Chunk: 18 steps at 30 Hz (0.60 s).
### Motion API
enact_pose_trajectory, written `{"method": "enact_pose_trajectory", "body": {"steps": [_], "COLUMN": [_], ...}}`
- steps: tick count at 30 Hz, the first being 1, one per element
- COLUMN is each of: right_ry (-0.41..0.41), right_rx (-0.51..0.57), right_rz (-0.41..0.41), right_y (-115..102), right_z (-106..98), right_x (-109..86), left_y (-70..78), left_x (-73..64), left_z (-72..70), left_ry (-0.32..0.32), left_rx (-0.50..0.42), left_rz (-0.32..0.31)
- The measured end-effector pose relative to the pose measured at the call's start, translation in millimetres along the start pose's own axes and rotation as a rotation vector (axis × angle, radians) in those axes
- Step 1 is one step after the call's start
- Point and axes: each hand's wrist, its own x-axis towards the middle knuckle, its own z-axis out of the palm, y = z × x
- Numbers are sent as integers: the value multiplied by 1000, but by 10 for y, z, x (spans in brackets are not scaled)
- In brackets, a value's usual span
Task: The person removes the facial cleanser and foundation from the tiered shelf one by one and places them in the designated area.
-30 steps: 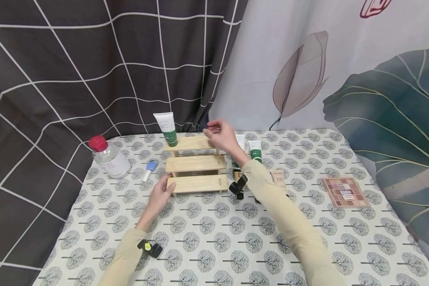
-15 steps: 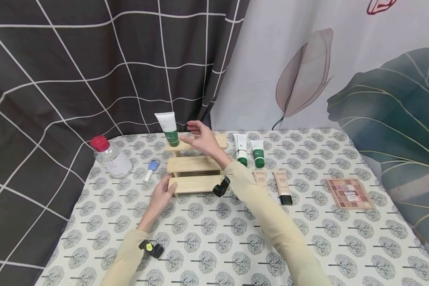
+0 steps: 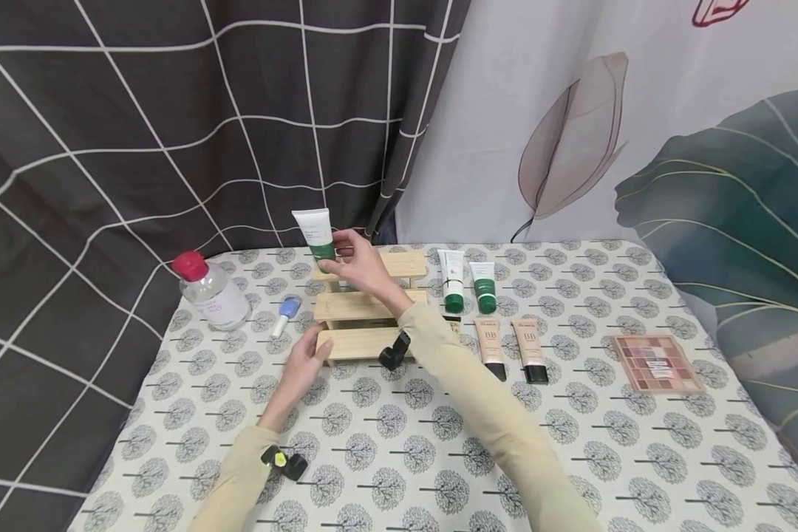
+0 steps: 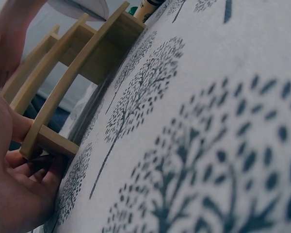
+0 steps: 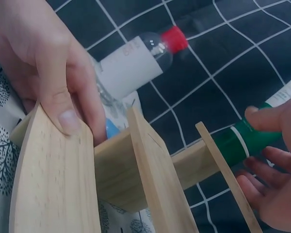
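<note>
A three-step wooden display stand stands on the table. My left hand grips the near left end of its lowest step, thumb on top and fingers tucked below, as the left wrist view shows. On the left end of the top step is a white and green squeeze tube, upright and slightly tilted, cap down. My right hand reaches over the stand and holds this tube low down. In the right wrist view, the thumb lies on the green part of the tube, with the fingers on its other side.
Right of the stand lie two more white-green tubes, two beige BB cream tubes and a partly hidden black-capped tube. An eyeshadow palette is farther right. Leftward are a red-capped clear bottle and a small blue-white bottle.
My right hand has moved left across the top step to the upright tube and taken hold of it. My left hand keeps its grip on the stand.
</note>
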Motion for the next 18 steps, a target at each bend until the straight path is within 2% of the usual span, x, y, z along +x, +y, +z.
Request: {"method": "enact_pose_trajectory", "body": {"steps": [13, 18], "right_ry": [50, 89], "right_rx": [-74, -45], "right_rz": [1, -22], "right_y": [11, 29], "right_z": [82, 89], "right_x": [-5, -56], "left_y": [3, -2], "left_x": [12, 6], "left_z": [11, 12], "left_ry": [5, 5], "left_rx": [7, 1], "left_rz": [-2, -8]}}
